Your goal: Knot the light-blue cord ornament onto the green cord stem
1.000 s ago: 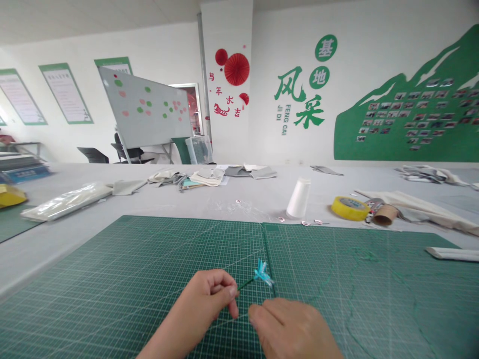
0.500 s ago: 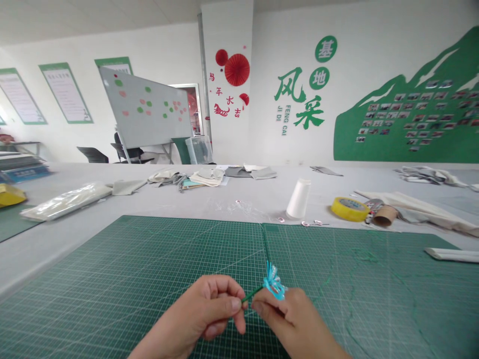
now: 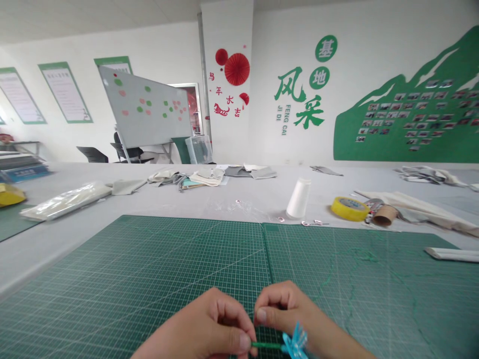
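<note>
A blue artificial flower (image 3: 295, 343) with thin, loop-like petals lies nearly level at the bottom of the view, its head to the right. My left hand (image 3: 213, 324) pinches its green stem (image 3: 266, 345) between thumb and fingers. Just above the stem, my right hand (image 3: 288, 306) is closed, thumb against the curled fingers. Whatever that pinch holds, if anything, is too small to make out. The flower head is below my right wrist. Under both hands is a green cutting mat (image 3: 179, 264) with a white grid.
A second cutting mat (image 3: 389, 309) on the right bears loose green thread (image 3: 364, 256). Behind the mats stand a white thread cone (image 3: 299, 198), a yellow tape roll (image 3: 349, 209) and a cardboard tube (image 3: 385, 215). A plastic-wrapped bundle (image 3: 69, 200) lies left, with fabric pieces (image 3: 205, 177) farther back.
The flower has swung down and toward me, from tilted upward to nearly level. My right hand has moved up off the stem, near the flower head; my left hand has lowered slightly, still pinching the stem.
</note>
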`<state>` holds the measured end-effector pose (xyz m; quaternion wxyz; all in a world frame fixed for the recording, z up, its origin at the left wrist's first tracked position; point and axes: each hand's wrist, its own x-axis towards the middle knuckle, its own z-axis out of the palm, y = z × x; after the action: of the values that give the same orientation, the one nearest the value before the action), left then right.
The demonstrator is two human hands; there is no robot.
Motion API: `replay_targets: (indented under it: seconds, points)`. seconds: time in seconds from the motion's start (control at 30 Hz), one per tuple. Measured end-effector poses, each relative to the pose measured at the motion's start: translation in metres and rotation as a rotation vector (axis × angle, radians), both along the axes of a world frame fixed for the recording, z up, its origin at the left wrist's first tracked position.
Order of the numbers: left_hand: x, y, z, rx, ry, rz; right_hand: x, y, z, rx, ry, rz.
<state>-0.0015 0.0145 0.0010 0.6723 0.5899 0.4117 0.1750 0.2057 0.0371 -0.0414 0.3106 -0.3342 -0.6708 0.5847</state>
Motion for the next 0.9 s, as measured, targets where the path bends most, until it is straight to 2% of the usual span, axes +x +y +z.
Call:
replay_targets:
  seconds: [0.2,0.43,0.6,0.8,0.9]
  points:
    - [0.007,-0.002,0.003,0.101,0.296,-0.05,0.0,-0.001,0.009,-0.043,-0.068,0.024]
    - [0.01,-0.002,-0.007,0.195,0.322,-0.002,-0.006,-0.012,0.02,0.097,-0.29,-0.045]
    - [0.01,0.002,-0.009,0.273,0.313,0.047,-0.01,-0.02,0.022,0.487,-0.396,-0.111]
    - [0.008,0.007,-0.011,0.379,0.424,0.232,-0.01,-0.026,0.019,0.983,-0.513,-0.18]
    - [0.007,0.01,-0.012,0.376,0.414,0.29,-0.012,-0.027,0.015,1.14,-0.566,-0.239]
